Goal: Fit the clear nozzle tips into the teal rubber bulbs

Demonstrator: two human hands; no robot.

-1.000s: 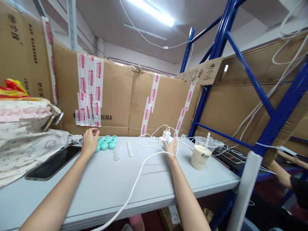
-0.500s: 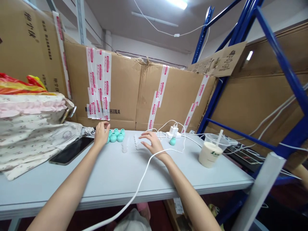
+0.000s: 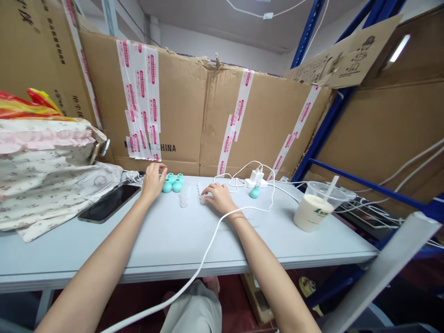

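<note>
Several small teal squeeze bulbs (image 3: 172, 186) with narrow necks stand in a cluster toward the back of the table. At the cluster's left end, my left hand (image 3: 152, 182) has its fingers curled around one bulb, which they mostly cover. Two rows of small clear plastic pieces lie right of the bulbs, the nearer-to-centre row (image 3: 184, 199) untouched. My right hand (image 3: 219, 198) is at the front of the other row (image 3: 200, 188), thumb and fingers closed on a clear piece (image 3: 202, 200). A separate teal bulb (image 3: 254, 192) stands farther right, beside the charger.
A white charger (image 3: 256, 176) sits on a power strip, and its white cable (image 3: 208, 252) loops across the table and my right wrist. A lidded drink cup (image 3: 312, 210) stands at right. A phone (image 3: 109, 203) and a floral cloth bag (image 3: 48, 180) lie left. Cardboard (image 3: 180, 111) walls the back.
My right hand has lowered, and its spread fingers have closed on a clear piece. My left hand's fingers have curled in over a teal bulb. The camera view has tilted down.
</note>
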